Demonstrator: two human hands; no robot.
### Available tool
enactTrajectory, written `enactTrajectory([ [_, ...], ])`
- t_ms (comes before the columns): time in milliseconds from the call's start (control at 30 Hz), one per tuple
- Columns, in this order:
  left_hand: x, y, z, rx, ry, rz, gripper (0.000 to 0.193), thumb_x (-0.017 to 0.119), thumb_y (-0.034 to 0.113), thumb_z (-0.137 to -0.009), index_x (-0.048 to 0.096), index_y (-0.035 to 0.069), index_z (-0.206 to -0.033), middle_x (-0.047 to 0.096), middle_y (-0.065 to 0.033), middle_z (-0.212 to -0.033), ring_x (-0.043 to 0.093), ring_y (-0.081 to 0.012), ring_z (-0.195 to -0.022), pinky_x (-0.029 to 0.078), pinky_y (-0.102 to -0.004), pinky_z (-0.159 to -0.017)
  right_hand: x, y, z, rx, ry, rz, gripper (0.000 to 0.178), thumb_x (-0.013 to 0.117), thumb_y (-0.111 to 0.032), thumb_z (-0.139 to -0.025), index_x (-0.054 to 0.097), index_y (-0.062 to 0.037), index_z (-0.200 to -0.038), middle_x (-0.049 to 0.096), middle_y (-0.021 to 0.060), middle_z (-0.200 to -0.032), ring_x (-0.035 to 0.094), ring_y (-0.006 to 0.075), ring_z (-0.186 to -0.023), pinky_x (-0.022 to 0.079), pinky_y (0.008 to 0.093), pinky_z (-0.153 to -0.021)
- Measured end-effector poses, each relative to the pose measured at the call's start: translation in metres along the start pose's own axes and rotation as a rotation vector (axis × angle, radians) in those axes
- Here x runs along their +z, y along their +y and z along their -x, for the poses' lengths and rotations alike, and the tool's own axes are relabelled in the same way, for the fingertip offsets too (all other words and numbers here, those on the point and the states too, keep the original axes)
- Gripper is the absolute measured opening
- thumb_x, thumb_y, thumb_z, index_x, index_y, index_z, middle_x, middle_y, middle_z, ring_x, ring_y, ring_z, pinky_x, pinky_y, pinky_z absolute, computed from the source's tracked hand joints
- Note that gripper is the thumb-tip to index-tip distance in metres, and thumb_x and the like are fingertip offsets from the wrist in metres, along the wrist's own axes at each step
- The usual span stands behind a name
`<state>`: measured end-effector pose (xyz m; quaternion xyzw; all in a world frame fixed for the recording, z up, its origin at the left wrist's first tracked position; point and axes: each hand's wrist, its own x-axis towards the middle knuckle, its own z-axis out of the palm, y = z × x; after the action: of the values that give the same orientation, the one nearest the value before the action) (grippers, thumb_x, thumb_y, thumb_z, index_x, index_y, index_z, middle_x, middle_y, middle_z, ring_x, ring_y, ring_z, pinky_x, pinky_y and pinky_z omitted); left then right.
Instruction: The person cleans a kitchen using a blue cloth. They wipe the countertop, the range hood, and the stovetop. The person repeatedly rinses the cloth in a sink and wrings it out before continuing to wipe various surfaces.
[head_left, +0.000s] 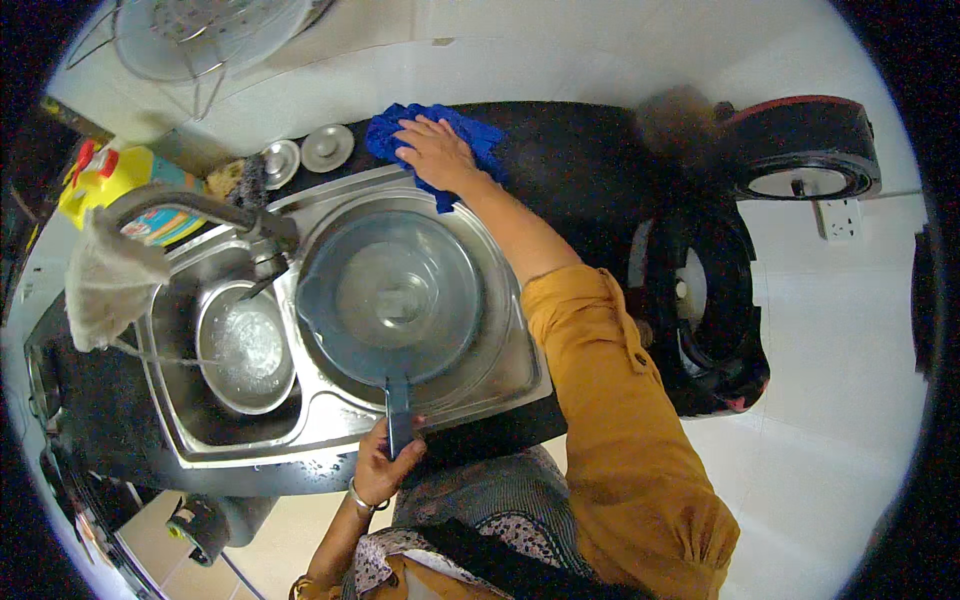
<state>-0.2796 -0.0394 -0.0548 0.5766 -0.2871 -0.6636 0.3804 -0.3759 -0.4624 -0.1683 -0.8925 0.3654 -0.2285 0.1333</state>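
Two hands are busy at the sink: the left hand (385,462) is curled shut around the handle of a grey pan (392,298) that rests on the steel drainboard (500,370), while the right hand (435,150) lies flat and open, palm pressing a blue cloth (480,135) on the black counter (570,150). Just left of the pan, a steel bowl (245,345) holding water sits in the sink basin (190,400) below the tap (190,205).

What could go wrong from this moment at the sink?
1. The grey pan sits on the sink's drainboard, held only by its handle in the left hand; it could tip or slide.
2. The right hand presses the blue cloth while reaching across the pan, so the sleeve may snag its rim.
3. The steel bowl holds water that may splash.
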Motion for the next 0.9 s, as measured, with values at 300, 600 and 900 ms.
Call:
enactTrajectory([
  [300, 0.008, 0.002, -0.015, 0.030, -0.047, -0.007, 0.033, 0.066, 0.010, -0.081, 0.056, 0.003, -0.111, 0.056, 0.0033, -0.076, 0.049, -0.0056, -0.068, 0.041, -0.0214, -0.064, -0.102, 0.164, 0.071, 0.652, 0.211, 0.393, 0.042, 0.047, -0.036, -0.088, 0.049, -0.0109, -0.122, 0.049, 0.0110, -0.127, 0.043, 0.0302, -0.119, 0.027, 0.0526, -0.101],
  [600, 0.002, 0.004, -0.011, 0.005, -0.070, 0.041, 0.035, 0.066, 0.010, -0.080, 0.054, 0.003, -0.112, 0.057, 0.0015, -0.078, 0.051, -0.0062, -0.069, 0.041, -0.0212, -0.064, -0.119, 0.219, 0.113, 1.761, 0.492, 0.496, 0.059, 0.040, -0.047, -0.089, 0.035, -0.0123, -0.136, 0.022, 0.0142, -0.146, 0.014, 0.0409, -0.134, 0.004, 0.0598, -0.106],
  [900, -0.019, 0.012, -0.014, 0.093, -0.044, -0.075, 0.036, 0.068, 0.016, -0.080, 0.056, 0.004, -0.112, 0.056, 0.0036, -0.074, 0.049, -0.0062, -0.065, 0.041, -0.0220, -0.061, -0.117, 0.137, 0.090, 1.139, 0.102, 0.428, 0.062, 0.038, -0.059, -0.084, 0.038, -0.0234, -0.136, 0.022, 0.0158, -0.146, 0.014, 0.0436, -0.133, 0.005, 0.0689, -0.100],
])
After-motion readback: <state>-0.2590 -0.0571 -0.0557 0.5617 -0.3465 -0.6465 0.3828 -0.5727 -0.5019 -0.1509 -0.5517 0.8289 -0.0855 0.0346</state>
